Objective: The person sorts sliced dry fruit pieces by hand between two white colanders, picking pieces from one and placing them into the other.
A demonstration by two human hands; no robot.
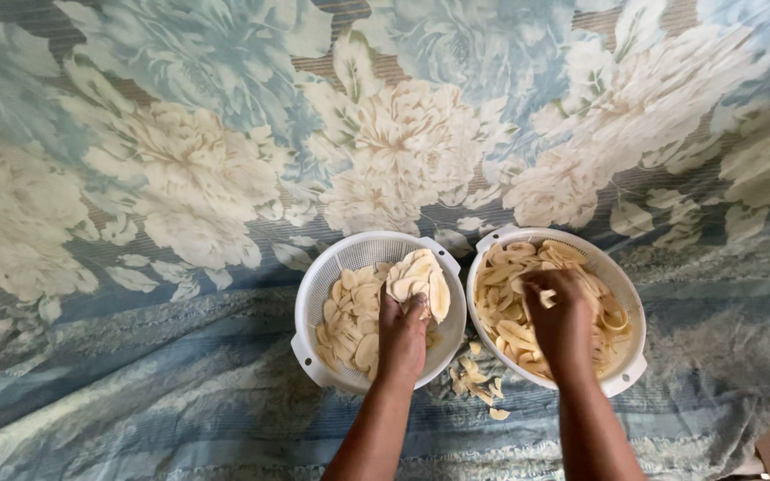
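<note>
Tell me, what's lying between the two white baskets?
In the head view, loose pale slices lie on the flowery cloth between the left basket and right basket.

Left hand (402, 334) raised, fingers cupped upward, right hand (563, 321) curled, knuckles up

Both forearms were cut off by the lower picture edge. The left hand (402, 338) hid the slices beneath it in the left colander (312, 294). The right hand (563, 322) covered slices in the right colander (627, 294); its fingertip hold could not be resolved.
</note>
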